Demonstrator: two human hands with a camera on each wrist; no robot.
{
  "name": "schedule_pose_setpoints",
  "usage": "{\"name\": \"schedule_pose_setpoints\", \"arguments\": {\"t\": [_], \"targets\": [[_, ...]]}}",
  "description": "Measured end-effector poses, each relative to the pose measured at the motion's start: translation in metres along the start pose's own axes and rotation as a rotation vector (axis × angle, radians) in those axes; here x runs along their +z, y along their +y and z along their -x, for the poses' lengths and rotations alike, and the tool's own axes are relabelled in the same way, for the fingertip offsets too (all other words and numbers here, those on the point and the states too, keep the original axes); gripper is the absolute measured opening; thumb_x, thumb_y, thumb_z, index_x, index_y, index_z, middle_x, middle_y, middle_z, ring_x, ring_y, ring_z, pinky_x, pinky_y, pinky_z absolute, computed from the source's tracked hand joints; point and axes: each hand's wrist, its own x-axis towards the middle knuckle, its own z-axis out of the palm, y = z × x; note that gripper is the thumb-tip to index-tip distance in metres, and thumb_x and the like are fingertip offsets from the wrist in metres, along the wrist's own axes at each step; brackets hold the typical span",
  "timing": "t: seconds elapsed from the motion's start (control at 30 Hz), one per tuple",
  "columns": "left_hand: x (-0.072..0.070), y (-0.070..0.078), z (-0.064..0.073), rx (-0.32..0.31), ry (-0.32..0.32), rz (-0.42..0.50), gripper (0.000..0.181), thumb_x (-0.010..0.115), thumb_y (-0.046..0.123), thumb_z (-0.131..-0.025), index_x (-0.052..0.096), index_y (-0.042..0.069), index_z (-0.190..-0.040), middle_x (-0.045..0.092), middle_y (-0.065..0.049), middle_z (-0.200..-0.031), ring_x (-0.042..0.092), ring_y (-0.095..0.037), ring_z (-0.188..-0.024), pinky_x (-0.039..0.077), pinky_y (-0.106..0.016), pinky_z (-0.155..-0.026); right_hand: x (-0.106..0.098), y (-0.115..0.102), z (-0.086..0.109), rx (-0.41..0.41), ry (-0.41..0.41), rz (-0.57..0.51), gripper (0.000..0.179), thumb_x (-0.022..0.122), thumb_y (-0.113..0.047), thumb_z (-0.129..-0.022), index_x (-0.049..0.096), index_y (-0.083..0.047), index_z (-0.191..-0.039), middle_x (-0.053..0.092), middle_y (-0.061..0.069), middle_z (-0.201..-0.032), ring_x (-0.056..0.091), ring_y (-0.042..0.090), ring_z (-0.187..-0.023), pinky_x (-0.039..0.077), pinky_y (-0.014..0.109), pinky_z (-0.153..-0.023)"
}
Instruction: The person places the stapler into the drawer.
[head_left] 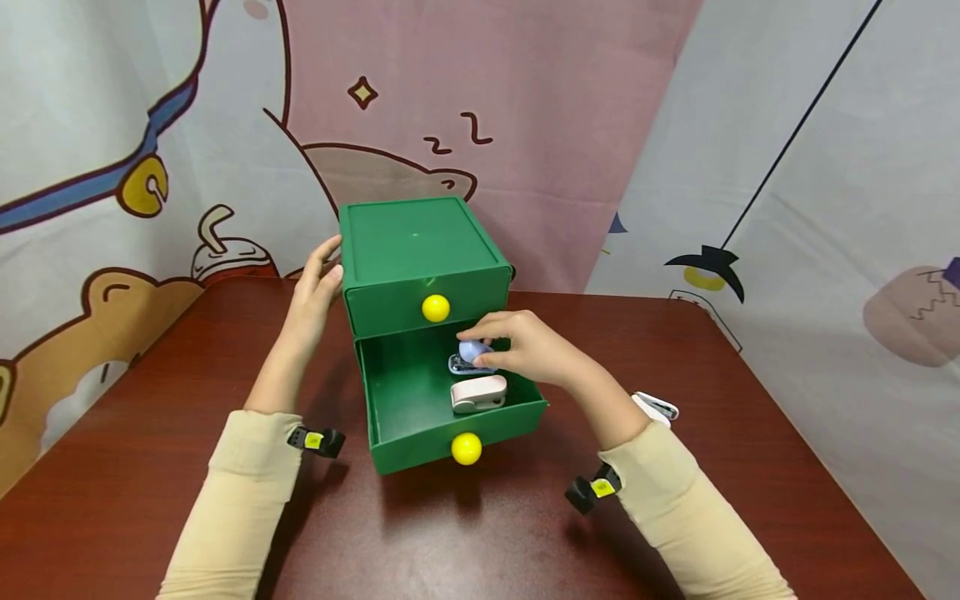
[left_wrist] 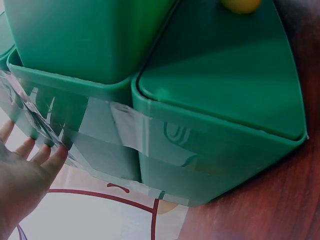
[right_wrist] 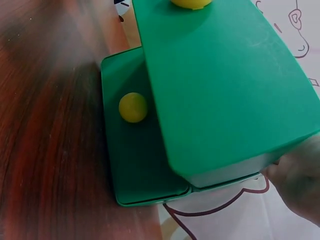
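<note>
A green drawer cabinet (head_left: 420, 242) with yellow round knobs stands on the table, one drawer (head_left: 405, 392) pulled out below the closed top one. Inside that drawer, at its right side, my right hand (head_left: 528, 346) pinches a small blue stapler (head_left: 471, 351) between thumb and fingers. A white-pink stapler (head_left: 478, 395) lies just in front of it in the same drawer. My left hand (head_left: 311, 287) rests its extended fingers on the cabinet's left side, against the clear tape (left_wrist: 95, 120) there. The right wrist view hides the blue stapler behind the drawer front.
Another white stapler (head_left: 658, 407) lies on the brown table (head_left: 600, 550), partly hidden by the right sleeve. A closed lower drawer with a yellow knob (right_wrist: 133, 107) sits beneath the open one. A printed cloth (head_left: 555, 125) hangs behind the table.
</note>
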Motion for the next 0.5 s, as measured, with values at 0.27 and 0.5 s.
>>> {"name": "schedule_pose_setpoints", "arguments": {"t": [0.27, 0.5], "targets": [[-0.0034, -0.0090, -0.0042, 0.015, 0.002, 0.002, 0.051, 0.041, 0.026, -0.094, 0.027, 0.015, -0.142, 0.027, -0.016, -0.139, 0.026, -0.021, -0.128, 0.023, -0.046, -0.099, 0.0016, -0.0017, -0.0036, 0.012, -0.055, 0.132, 0.031, 0.069, -0.014, -0.080, 0.066, -0.007, -0.110, 0.062, -0.002, -0.102, 0.053, 0.009, -0.088, 0.046, 0.032, -0.075], [-0.0027, -0.0090, -0.0043, -0.002, -0.003, 0.004, 0.051, 0.040, 0.023, -0.094, 0.026, 0.013, -0.142, 0.027, -0.016, -0.138, 0.026, -0.022, -0.128, 0.023, -0.046, -0.100, 0.0028, -0.0022, -0.0003, 0.028, -0.036, 0.118, 0.033, 0.070, -0.018, -0.079, 0.066, -0.007, -0.109, 0.062, -0.002, -0.102, 0.053, 0.010, -0.090, 0.046, 0.031, -0.075]]}}
